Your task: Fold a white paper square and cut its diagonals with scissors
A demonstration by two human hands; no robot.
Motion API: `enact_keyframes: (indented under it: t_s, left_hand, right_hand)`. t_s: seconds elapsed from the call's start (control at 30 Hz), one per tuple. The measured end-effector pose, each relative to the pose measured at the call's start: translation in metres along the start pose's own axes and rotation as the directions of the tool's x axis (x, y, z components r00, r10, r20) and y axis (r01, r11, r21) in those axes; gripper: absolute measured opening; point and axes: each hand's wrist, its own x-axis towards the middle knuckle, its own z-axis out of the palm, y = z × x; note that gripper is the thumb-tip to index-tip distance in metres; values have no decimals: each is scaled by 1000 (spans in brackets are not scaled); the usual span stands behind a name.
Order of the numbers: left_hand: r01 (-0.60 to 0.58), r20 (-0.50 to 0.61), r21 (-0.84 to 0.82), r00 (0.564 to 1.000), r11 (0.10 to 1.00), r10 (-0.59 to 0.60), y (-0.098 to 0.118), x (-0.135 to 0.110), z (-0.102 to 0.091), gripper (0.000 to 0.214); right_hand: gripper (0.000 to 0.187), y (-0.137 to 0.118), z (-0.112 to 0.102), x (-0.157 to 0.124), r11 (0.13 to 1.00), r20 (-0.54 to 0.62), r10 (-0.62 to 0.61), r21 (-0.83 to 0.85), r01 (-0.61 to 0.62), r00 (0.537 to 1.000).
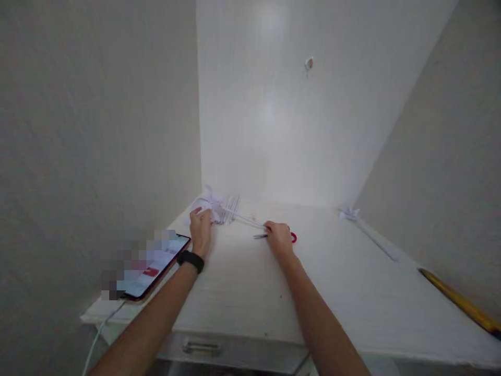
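A white paper flower (213, 200) on a thin white stem (242, 216) lies slantwise at the back left of the table. My left hand (200, 227), with a black band on its wrist, has its fingers curled at the petals and closed on them. The far end of the stem is pinched in my right hand (279, 239). Scissors (294, 237) with red handles lie under that hand, which hides their middle. Several thin, dark-edged strips (234, 208) lie behind the flower.
A phone (156, 269) with a lit screen rests at the left edge, near a white cable (94, 339). On the right lie a second paper flower (349, 213) and a yellow-and-black tool (457, 300). Walls enclose the white table (235, 292) on three sides.
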Motion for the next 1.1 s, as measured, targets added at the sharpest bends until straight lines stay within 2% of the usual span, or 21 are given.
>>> enact_keyframes:
  t_s: [0.13,0.23,0.33,0.57,0.83,1.1]
  left_hand:
    - [-92,-112,90,988,992,102,3,5,0,38]
    - [-150,-173,70,972,986,160,4,9,-1,43]
    - [-192,-218,32,956,981,194,2,12,-3,40]
    - [-216,-150,77,963,973,226,-4,14,-3,27]
    - [-106,-120,65,986,992,114,-8,16,-2,25]
    - [37,-59,-48,997,998,-40,-7,15,1,24]
  right_hand:
    - [26,-2,-2,2,1000,33,-9,-8,9,999]
    - [26,-3,-3,2,1000,31,-18,-6,18,999]
    - [25,-3,-3,1,1000,18,-20,-11,20,1000]
    - [24,-2,-1,2,1000,2,-7,6,7,1000]
    - [24,0,-2,2,998,-4,41,37,-41,999]
    - [23,3,0,1,997,-35,58,55,-56,998]
